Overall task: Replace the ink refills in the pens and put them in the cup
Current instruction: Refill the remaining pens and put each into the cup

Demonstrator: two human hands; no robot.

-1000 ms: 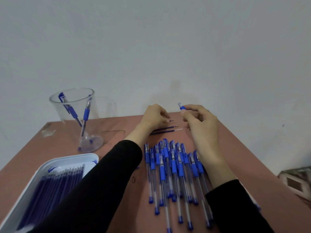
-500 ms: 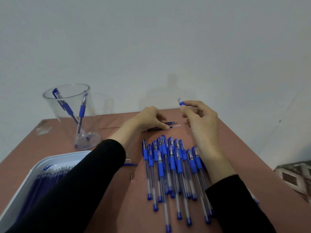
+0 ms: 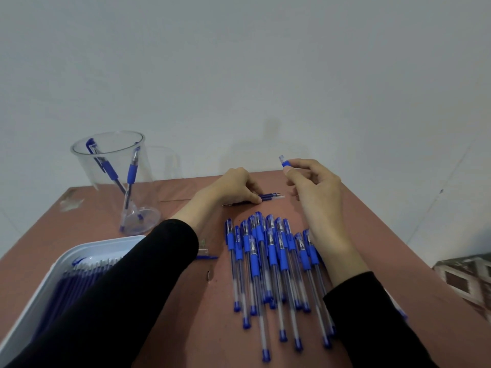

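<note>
The right hand [image 3: 314,189] pinches a short blue pen piece [image 3: 284,162] between thumb and forefinger above the far edge of the table [image 3: 202,328], its clear end pointing up and left; the left hand [image 3: 233,187] curls over the loose refills [image 3: 272,196], which lie on the table left to right, tips rightward; the pens [image 3: 268,261] lie bunched, running near to far, beside the right wrist; the clear cup [image 3: 87,166] stands far left with two pens leaning inside; a white tray [image 3: 87,244] of refills sits near left.

Black long sleeves [image 3: 127,288], plain cuffs [image 3: 183,235], L hand [image 3: 231,187], R hand [image 3: 318,189] bare
</note>
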